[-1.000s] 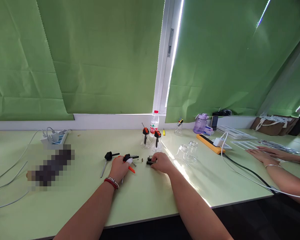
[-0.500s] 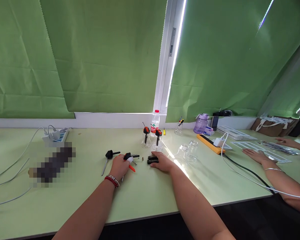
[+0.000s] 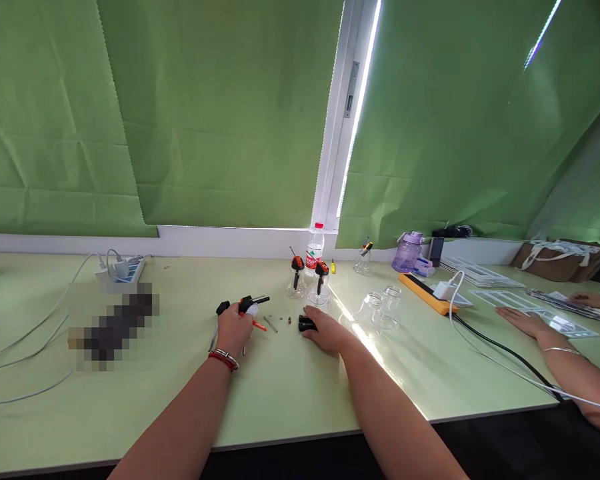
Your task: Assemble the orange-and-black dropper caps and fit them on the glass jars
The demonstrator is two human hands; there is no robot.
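Observation:
My left hand (image 3: 234, 330) is closed around a small bunch of tools. Black T-shaped tool handles (image 3: 249, 303) with metal shafts stick out past its fingers, along with a white-and-orange piece (image 3: 259, 324). Which of these the fingers actually grip is partly hidden. My right hand (image 3: 326, 329) has its thumb and fingers around two small black ridged blocks (image 3: 307, 323) on the table. Between the hands lie a metal rod (image 3: 271, 324) and a few tiny metal parts (image 3: 289, 321).
Behind are two glass holders with orange-and-black tools (image 3: 321, 272) and a water bottle (image 3: 315, 249). Clear glasses (image 3: 391, 307), an orange power strip (image 3: 427, 293) and cables are to the right. Another person's hand (image 3: 523, 321) rests on white frames. A blurred dark object (image 3: 117, 328) lies left.
The black T-shaped tools have been drawn together under my left hand, and the metal rod is now uncovered. My right hand has closed further over the black blocks. The view has shifted slightly.

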